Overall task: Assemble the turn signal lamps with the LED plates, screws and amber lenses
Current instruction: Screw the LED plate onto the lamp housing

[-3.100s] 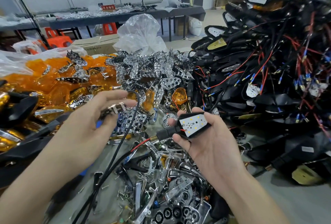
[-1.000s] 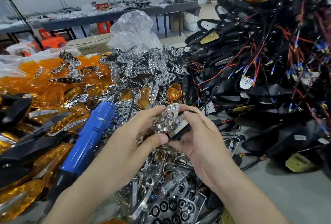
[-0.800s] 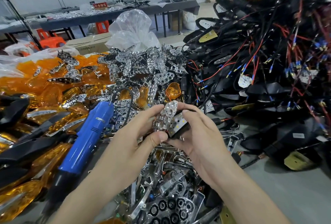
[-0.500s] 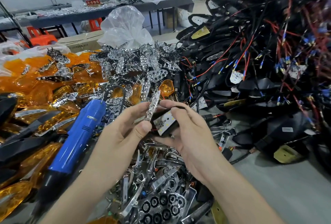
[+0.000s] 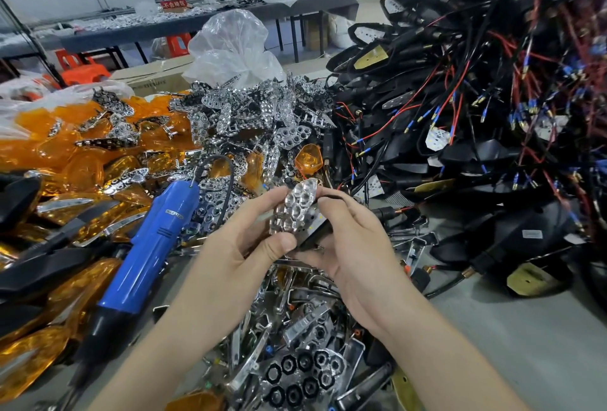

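Fingers (image 5: 258, 202) and thumb of the left hand (image 5: 236, 253) were curled round a chrome reflector plate (image 5: 295, 210), which was pinched by its edges and held tilted against the open face of a black lamp housing (image 5: 317, 232). The housing was gripped in the curled fingers of the right hand (image 5: 358, 246), above a heap of loose metal parts (image 5: 295, 328); a sliver of its white LED board (image 5: 314, 222) was seen beside the plate. The step in hand was judged to be the seating of the plate in the housing, not yet completed, since the plate stood at an angle. For the next move the plate would need to be laid flat and pressed home over the board; the blue electric screwdriver (image 5: 157, 233) lying to the left would then be wanted, and afterwards a lens from the amber lenses (image 5: 65, 160) piled further left.
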The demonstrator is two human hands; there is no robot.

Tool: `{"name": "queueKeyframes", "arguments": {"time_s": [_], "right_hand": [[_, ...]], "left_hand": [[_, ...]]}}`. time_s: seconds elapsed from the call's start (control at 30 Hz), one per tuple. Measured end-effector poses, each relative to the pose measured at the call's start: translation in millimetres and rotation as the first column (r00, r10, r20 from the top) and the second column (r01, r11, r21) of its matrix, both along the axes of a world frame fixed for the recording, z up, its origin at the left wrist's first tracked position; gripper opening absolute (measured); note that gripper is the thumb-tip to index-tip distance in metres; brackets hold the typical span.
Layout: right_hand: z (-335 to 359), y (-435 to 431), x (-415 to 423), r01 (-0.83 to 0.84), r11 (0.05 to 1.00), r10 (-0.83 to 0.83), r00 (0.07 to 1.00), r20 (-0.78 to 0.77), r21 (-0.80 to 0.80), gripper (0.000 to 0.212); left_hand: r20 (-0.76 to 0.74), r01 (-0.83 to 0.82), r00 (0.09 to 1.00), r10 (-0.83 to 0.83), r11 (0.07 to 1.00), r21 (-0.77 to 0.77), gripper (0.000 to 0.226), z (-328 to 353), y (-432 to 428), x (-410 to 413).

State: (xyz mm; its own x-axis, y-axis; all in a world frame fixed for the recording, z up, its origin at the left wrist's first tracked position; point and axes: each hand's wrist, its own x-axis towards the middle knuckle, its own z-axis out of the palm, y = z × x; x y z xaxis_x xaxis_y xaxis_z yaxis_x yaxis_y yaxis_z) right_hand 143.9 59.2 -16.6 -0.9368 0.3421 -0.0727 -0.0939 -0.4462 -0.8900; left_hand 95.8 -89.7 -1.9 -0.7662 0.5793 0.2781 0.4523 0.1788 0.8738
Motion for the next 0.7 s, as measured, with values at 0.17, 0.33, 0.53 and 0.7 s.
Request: {"name": "queueKeyframes", "arguments": {"time_s": [0.17,0.33,0.53,0.7], "right_hand": [[0,0,0,-0.007,0.999,0.007,1.0,0.006,0.039,0.027],[2,2,1,-0.03,0.999,0.031,0.999,-0.024,0.045,0.031],[3,3,2,-0.063,0.998,0.062,0.997,-0.046,-0.019,0.027],[-1,-1,-1,-0.069,0.992,0.061,0.995,-0.078,-0.109,0.046]], "left_hand": [[-0.045,0.015,0.999,-0.018,0.998,-0.06,0.042,-1,-2,-3],[-0.074,0.071,0.994,-0.077,0.994,-0.083,0.044,-2,-4,-7],[-0.104,0.069,0.991,-0.079,0.993,-0.1,0.046,-4,-6,-12],[-0.138,0.036,0.989,-0.056,0.989,-0.142,0.046,-2,-7,-12]]}}
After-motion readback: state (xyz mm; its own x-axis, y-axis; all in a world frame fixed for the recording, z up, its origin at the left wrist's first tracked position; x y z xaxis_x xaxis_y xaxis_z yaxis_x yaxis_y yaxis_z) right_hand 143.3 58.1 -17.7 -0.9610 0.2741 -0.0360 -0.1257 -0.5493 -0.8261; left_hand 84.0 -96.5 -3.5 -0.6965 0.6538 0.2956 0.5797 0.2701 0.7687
